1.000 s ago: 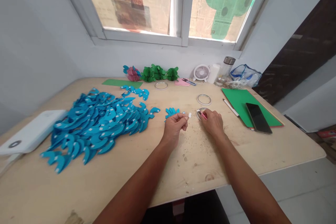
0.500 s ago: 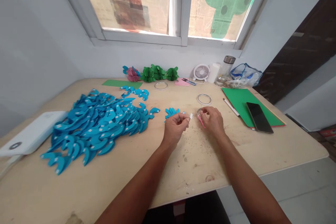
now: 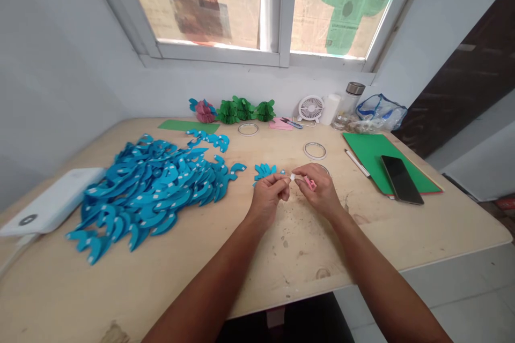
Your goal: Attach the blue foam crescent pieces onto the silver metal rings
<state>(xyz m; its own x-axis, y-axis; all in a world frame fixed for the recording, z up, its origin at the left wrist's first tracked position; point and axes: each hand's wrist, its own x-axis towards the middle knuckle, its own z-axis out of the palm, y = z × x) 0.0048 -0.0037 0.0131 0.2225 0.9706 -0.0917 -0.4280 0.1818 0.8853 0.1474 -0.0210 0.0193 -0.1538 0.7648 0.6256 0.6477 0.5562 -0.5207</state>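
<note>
My left hand (image 3: pixel 270 193) is closed in a pinch at one edge of a small white piece (image 3: pixel 292 177), which looks like a bit of tape. On its other side, the thumb and forefinger of my right hand (image 3: pixel 317 188) meet the same piece. A small pink tool (image 3: pixel 310 183) sits within the right hand; its kind is partly hidden by the fingers. Just behind the left hand lies a cluster of blue paper pieces (image 3: pixel 264 170). A ring-shaped roll (image 3: pixel 324 170) shows partly behind the right hand.
A large heap of blue curved paper pieces (image 3: pixel 161 182) with white squares covers the left side. Rolls of tape (image 3: pixel 315 150), green card (image 3: pixel 358 158), a phone (image 3: pixel 401 179) and a pen (image 3: pixel 357 163) lie rightward. Paper decorations (image 3: pixel 243 110) and a fan (image 3: pixel 310 109) line the wall.
My right hand has moved left from the ring-shaped roll to the white piece, bringing the pink tool along. My left hand still pinches the piece. The view has shifted slightly.
</note>
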